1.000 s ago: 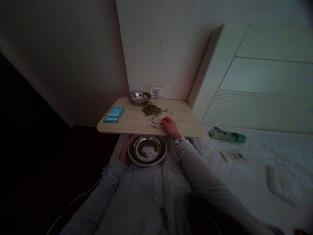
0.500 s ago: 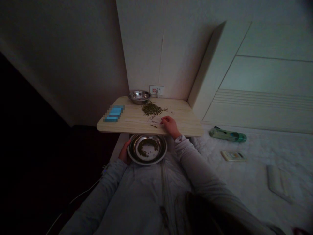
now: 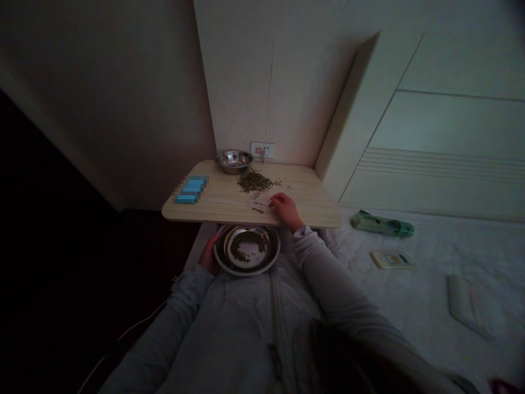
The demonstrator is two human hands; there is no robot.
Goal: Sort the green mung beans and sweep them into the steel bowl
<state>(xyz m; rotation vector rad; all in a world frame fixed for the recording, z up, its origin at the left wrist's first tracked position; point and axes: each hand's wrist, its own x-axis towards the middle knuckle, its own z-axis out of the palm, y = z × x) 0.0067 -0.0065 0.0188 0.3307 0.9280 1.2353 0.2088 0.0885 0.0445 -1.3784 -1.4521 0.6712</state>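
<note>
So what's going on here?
A person sits at a small wooden tabletop, both hands in view. The left hand holds the near steel bowl by its side, just below the tabletop's near edge; small green pieces lie inside it. The right hand is over the tabletop, fingers bunched; whether they pinch anything is too small to tell. A loose green pile lies just beyond it, with another steel bowl behind, to the left.

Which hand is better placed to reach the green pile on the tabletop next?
Probably the right hand: it is at the wooden tabletop, close to the green pile. The left hand is occupied, holding the side of the nearer metal bowl, farther from the pile.
</note>
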